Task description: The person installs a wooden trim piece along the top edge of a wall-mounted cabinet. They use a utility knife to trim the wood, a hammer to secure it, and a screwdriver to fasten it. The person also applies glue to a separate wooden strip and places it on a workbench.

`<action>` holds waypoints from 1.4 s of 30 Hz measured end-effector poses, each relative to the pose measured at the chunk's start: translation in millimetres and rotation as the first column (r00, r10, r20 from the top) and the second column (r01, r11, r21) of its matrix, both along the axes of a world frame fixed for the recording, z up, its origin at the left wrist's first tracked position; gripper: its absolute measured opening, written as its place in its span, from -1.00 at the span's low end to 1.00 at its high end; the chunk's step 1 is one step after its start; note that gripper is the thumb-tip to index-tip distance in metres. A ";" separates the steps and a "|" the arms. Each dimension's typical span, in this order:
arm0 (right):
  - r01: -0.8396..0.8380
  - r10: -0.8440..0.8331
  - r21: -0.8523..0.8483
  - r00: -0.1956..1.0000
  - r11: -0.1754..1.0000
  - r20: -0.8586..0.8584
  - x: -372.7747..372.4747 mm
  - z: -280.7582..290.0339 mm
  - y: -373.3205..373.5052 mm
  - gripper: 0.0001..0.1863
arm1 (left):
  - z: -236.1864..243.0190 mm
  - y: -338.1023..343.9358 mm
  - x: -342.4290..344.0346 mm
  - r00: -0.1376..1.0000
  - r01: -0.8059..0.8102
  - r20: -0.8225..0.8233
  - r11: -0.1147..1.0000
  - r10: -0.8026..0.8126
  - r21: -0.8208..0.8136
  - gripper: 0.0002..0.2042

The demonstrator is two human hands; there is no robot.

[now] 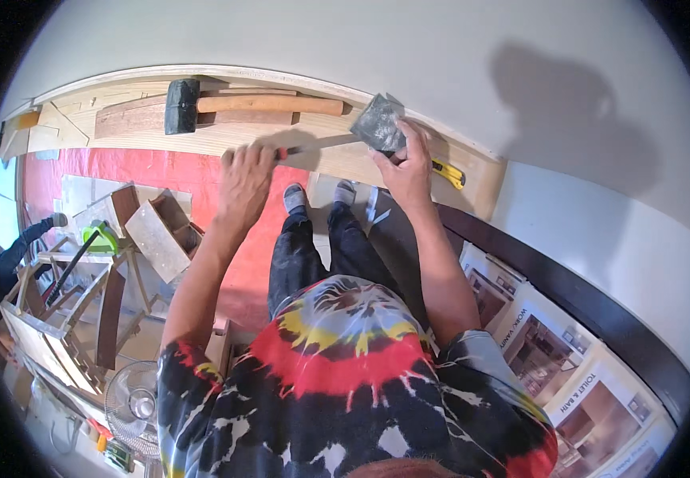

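Observation:
My left hand (247, 175) is closed around the red-and-black handle of a hand tool (322, 143) with a long, narrow metal blade. The blade points right, and its far end meets a dark grey, squarish flat piece (378, 126) with a rough, smudged face. I cannot make out whether that piece is a stone, a pad or part of the tool. My right hand (408, 163) grips it along its lower right side, thumb below and fingers behind. Both hands are over the front of a wooden ledge (145, 139). A rubber mallet (269, 104) with a wooden handle lies just beyond my left hand.
A yellow utility knife (448, 174) lies right of my right hand. Brown wood strips (131, 117) rest under the mallet. Red sheeting (233, 263) covers the floor. At left are a wooden frame (110, 311), an open wooden box (165, 235), a fan (132, 402) and another person's leg (22, 251).

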State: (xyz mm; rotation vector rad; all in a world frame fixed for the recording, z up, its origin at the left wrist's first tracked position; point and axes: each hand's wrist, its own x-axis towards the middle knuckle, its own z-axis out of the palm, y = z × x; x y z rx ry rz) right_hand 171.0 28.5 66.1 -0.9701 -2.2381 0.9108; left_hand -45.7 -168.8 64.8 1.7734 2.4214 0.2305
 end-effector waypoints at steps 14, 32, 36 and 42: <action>-0.228 0.084 -0.814 0.973 0.534 -0.217 -14.6 27.7 -105.1 -0.55 | 30.6 -121.8 127.5 -0.274 -0.434 0.902 0.794 0.335 -0.427 -0.67; -0.495 0.198 -0.235 -0.127 0.837 0.972 115.9 163.7 80.1 -0.68 | -46.2 -5.7 122.0 0.415 -0.671 0.881 0.731 0.228 0.126 -0.78; -0.495 0.186 -0.287 -0.244 0.820 0.952 168.4 148.4 78.2 -0.71 | -81.2 23.3 87.0 0.096 -0.896 0.907 0.433 0.409 -0.100 -0.64; -0.505 0.166 -0.273 -0.247 0.819 0.955 184.2 133.6 82.2 -0.69 | -100.5 42.9 85.7 0.008 -0.961 0.957 0.268 0.290 -0.073 -0.58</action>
